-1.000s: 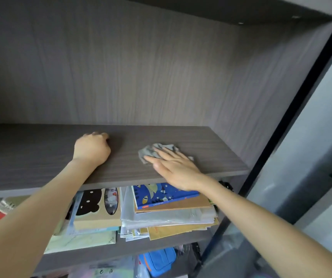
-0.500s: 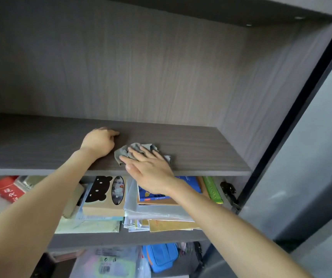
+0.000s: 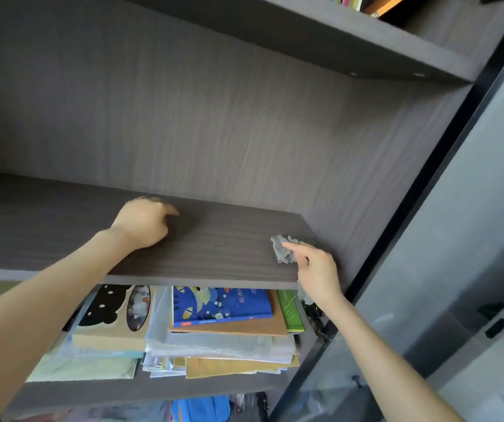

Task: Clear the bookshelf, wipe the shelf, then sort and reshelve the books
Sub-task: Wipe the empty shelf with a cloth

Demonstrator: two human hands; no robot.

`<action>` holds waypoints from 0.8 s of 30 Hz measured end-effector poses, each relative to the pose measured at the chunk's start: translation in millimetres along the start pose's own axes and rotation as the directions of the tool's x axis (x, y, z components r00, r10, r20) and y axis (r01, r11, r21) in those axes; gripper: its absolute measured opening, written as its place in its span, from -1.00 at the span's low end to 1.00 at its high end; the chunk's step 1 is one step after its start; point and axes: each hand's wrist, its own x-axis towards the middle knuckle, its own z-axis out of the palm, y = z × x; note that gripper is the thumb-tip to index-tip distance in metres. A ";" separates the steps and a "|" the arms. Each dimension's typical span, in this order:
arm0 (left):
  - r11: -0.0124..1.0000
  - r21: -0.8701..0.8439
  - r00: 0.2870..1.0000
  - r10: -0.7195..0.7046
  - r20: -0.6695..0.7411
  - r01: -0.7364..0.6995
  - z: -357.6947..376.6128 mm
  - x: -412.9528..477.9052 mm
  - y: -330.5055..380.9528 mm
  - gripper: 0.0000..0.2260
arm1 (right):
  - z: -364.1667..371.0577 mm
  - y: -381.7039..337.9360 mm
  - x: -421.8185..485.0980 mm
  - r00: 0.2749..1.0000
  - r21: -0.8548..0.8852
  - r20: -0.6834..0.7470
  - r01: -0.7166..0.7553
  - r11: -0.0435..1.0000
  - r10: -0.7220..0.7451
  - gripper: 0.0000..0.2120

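Shelf (image 3: pixel 46 226) of dark grey wood-grain, with left hand (image 3: pixel 144 222) resting on it, fingers curled under, gripping nothing. Below, flat stacks: bear-silhouette cover (image 3: pixel 104 309), blue book (image 3: pixel 220 306) with white title too blurred to read, green book (image 3: pixel 288 312) just beside. Further right, crumpled grey cloth (image 3: pixel 282 252) on the shelf's right end near the side panel, pinched by right hand (image 3: pixel 317 274), forefinger laid across it.

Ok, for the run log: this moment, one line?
step: wiping shelf | right hand: holds cloth on shelf | left hand: rests on shelf
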 end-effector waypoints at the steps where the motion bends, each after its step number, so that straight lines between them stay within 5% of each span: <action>1: 0.997 0.000 0.997 0.072 -0.007 -0.072 0.4 6.0 8.5 -0.61 | -6.4 -3.6 1.6 0.999 0.083 -0.041 0.001 0.997 0.002 -0.57; 3: 0.979 -0.006 0.977 0.206 -0.049 -0.206 3.1 18.8 24.2 -0.63 | -27.1 -19.5 9.9 0.983 0.074 -0.172 0.075 0.994 -0.061 -0.53; 5: 0.952 -0.027 0.952 0.302 -0.042 -0.304 9.3 30.0 39.5 -0.67 | -54.1 -32.6 29.0 0.906 -0.174 -0.329 0.217 0.960 -0.265 -0.48; 7: 0.925 -0.051 0.924 0.379 0.052 -0.377 17.7 38.3 56.0 -0.67 | -81.3 -36.3 59.4 0.766 -0.560 -0.359 0.280 0.780 -0.533 -0.49; 9: 0.892 -0.048 0.875 0.451 0.176 -0.450 24.2 44.6 73.2 -0.64 | -106.8 -38.0 89.1 0.722 -0.846 -0.223 0.190 0.497 -0.655 -0.63; 10: 0.876 -0.054 0.849 0.478 0.224 -0.479 26.9 48.0 80.2 -0.62 | -117.1 -38.7 100.0 0.776 -0.916 -0.127 0.147 0.373 -0.618 -0.65; 12: 0.859 -0.085 0.817 0.506 0.277 -0.504 32.5 56.2 89.6 -0.60 | -127.4 -36.7 111.4 0.955 -0.990 0.024 0.065 0.129 -0.296 -0.55; 14: 0.860 -0.116 0.804 0.507 0.311 -0.498 41.3 63.2 90.3 -0.57 | -120.9 -28.7 113.7 0.994 -0.992 0.087 0.081 -0.101 -0.065 -0.45; 17: 0.859 -0.182 0.806 0.512 0.297 -0.479 55.1 67.1 84.5 -0.56 | -80.2 -5.2 101.9 0.967 -0.962 0.250 0.254 -0.099 0.045 -0.47; 21: 0.849 -0.194 0.807 0.528 0.265 -0.492 61.6 69.3 81.2 -0.56 | -33.6 16.6 69.5 0.821 -0.823 0.506 0.552 -0.138 0.266 -0.52; 24: 0.843 -0.192 0.802 0.537 0.261 -0.502 61.3 70.7 81.2 -0.55 | -59.5 0.6 94.7 0.805 -0.792 0.540 0.585 -0.174 0.244 -0.52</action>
